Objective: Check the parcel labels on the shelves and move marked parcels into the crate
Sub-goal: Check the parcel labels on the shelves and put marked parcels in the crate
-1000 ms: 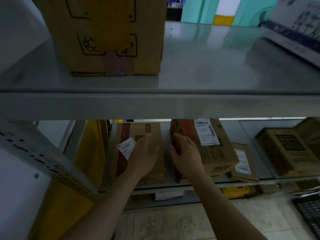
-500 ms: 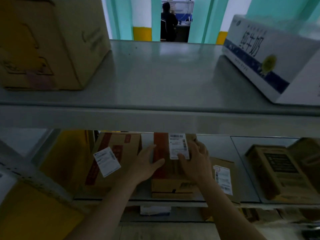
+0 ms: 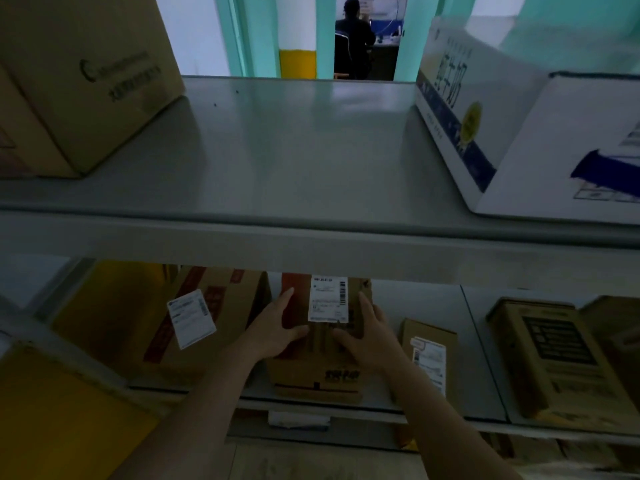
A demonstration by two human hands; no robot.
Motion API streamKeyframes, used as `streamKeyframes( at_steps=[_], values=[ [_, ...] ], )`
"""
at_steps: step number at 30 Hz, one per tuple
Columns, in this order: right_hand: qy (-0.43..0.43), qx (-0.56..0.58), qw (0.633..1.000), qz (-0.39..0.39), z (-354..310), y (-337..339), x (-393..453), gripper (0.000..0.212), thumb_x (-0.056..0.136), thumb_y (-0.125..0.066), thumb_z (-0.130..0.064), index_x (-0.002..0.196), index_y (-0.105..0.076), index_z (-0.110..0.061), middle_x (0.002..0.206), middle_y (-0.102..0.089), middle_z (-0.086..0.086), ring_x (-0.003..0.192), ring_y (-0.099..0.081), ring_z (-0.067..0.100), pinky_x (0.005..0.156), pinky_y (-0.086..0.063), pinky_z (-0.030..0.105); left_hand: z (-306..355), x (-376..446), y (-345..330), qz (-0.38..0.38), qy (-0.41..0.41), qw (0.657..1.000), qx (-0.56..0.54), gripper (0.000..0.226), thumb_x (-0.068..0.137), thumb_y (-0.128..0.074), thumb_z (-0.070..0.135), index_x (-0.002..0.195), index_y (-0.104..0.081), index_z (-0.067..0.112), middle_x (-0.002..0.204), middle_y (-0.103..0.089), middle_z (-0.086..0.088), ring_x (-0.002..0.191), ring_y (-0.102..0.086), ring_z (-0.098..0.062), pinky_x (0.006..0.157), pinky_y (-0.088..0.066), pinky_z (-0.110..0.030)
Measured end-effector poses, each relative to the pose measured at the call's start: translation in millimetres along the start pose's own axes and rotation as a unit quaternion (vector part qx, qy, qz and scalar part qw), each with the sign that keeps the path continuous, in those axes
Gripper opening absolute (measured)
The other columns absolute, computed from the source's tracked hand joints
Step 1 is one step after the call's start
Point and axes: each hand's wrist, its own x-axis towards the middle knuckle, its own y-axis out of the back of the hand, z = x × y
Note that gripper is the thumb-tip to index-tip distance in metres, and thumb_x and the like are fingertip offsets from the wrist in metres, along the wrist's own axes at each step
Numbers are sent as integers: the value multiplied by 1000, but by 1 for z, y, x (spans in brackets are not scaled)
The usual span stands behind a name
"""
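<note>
Presently label checking is in hand: left hand (image 3: 277, 329) and right hand (image 3: 372, 336) grip the parcel (image 3: 318, 372) on the lower shelf (image 3: 433, 415), label (image 3: 328, 299) up. Next: read it before lifting.

Dim, bluish light. Grey metal shelving (image 3: 311, 233), upper board above the grip, lower board (image 3: 429, 414) beneath it. Teal door frames (image 3: 239, 32) and a yellow-based pillar (image 3: 297, 62) far beyond. Seated person (image 3: 353, 39) at a desk through the doorway. Pale tiled floor (image 3: 311, 459) below.
</note>
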Motion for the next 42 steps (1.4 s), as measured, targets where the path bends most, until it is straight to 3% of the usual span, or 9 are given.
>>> streamKeyframes(
  at_steps=[7, 14, 21, 25, 33, 38, 42],
  values=[
    [14, 17, 1000, 17, -1, 8, -8, 95, 90, -67, -40, 158, -2, -25, 160, -21, 3, 137, -39, 23, 102, -40, 32, 1, -3, -2, 3, -4, 1000, -20, 92, 88, -70, 41, 156, -8, 38, 163, -19, 4, 146, -27, -21, 118, -29, -43],
    [33, 16, 998, 47, -15, 16, -43, 97, 87, -71, -40, 157, -4, -31, 157, -24, -1, 137, -38, 23, 100, -40, 33, -1, -26, 5, 20, -31, 999, -3, 103, 81, -76, 46, 155, -5, 44, 160, -22, 4, 143, -31, -18, 115, -33, -42],
    [55, -26, 995, 84, -21, 12, -98, 100, 86, -69, -48, 157, 0, -34, 159, -16, -5, 133, -42, 20, 101, -42, 30, -1, -78, -2, 48, -79, 996, -12, 105, 80, -76, 49, 155, -3, 45, 158, -19, 3, 142, -30, -18, 114, -31, -37],
    [58, -32, 992, 110, -19, 5, -127, 103, 84, -68, -51, 155, 4, -40, 160, -9, -9, 139, -36, 20, 104, -41, 31, -4, -109, -9, 64, -104, 992, -25, 105, 79, -76, 49, 152, -1, 50, 160, -15, 7, 143, -28, -15, 112, -31, -31],
    [99, -5, 982, 160, -18, 10, -173, 104, 77, -74, -48, 154, -4, -46, 156, -18, -16, 132, -43, 14, 96, -49, 25, 1, -159, -9, 98, -142, 985, -31, 101, 77, -76, 53, 147, -2, 61, 157, -14, 15, 140, -29, -11, 112, -35, -32],
    [98, 3, 983, 153, -17, 20, -191, 108, 74, -75, -50, 151, 1, -53, 159, -14, -18, 141, -35, 14, 105, -48, 37, 13, -182, -16, 116, -136, 984, -15, 102, 79, -74, 51, 146, 2, 62, 156, -7, 21, 141, -26, -9, 113, -29, -28],
    [101, 9, 983, 153, -17, 22, -197, 108, 74, -74, -53, 150, 2, -56, 158, -13, -20, 140, -35, 15, 103, -50, 40, 15, -188, -20, 120, -136, 983, -15, 101, 80, -74, 52, 146, 2, 62, 155, -6, 23, 142, -23, -8, 113, -26, -26]
  ],
)
